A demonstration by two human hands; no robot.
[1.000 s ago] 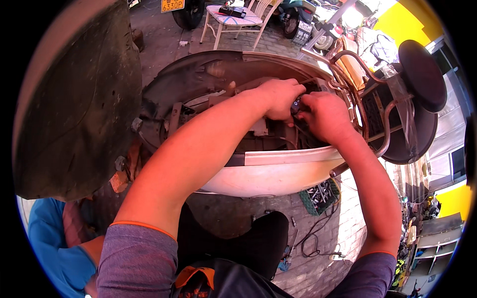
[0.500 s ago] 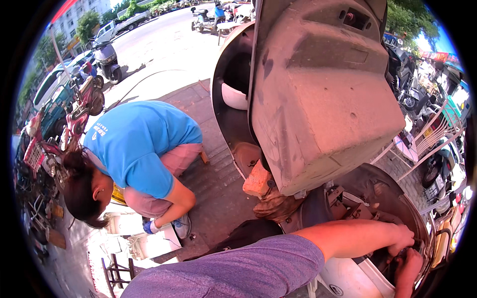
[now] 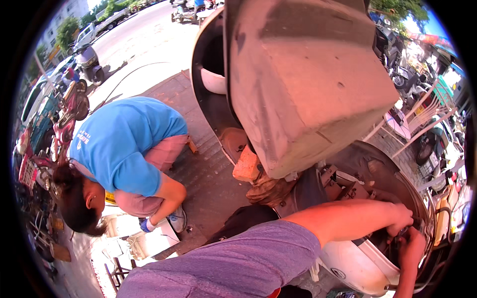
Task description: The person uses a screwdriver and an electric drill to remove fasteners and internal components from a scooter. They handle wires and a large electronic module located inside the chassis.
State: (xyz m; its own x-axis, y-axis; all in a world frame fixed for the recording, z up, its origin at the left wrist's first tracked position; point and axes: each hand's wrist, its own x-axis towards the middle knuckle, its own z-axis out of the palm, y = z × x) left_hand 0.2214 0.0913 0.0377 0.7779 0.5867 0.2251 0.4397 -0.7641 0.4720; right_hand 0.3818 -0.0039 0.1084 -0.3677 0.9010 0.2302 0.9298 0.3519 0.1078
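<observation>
At the lower right, my left hand (image 3: 400, 221) reaches into the open body of a scooter (image 3: 350, 253), fingers curled near its inner right side. My right hand (image 3: 410, 242) is just below it, fingers bent inward. Both close around a small dark spot in the cavity, too shadowed to make out. Brackets (image 3: 350, 188) and dark inner panels surround them. The large raised underseat bucket (image 3: 308, 99) stands over the cavity, with an orange brick (image 3: 244, 166) and a brown cloth (image 3: 268, 192) below it.
A co-worker in a blue shirt (image 3: 126, 136) crouches at left over white panels (image 3: 154, 242), a gloved hand (image 3: 148, 224) low beside them. A white metal chair (image 3: 417, 111) stands at upper right. Parked scooters (image 3: 88, 64) line the left and back; a street runs behind.
My view has swung left from a second ago, bringing the co-worker, street and bucket into sight. My hands stay together inside the scooter body, now at the picture's right.
</observation>
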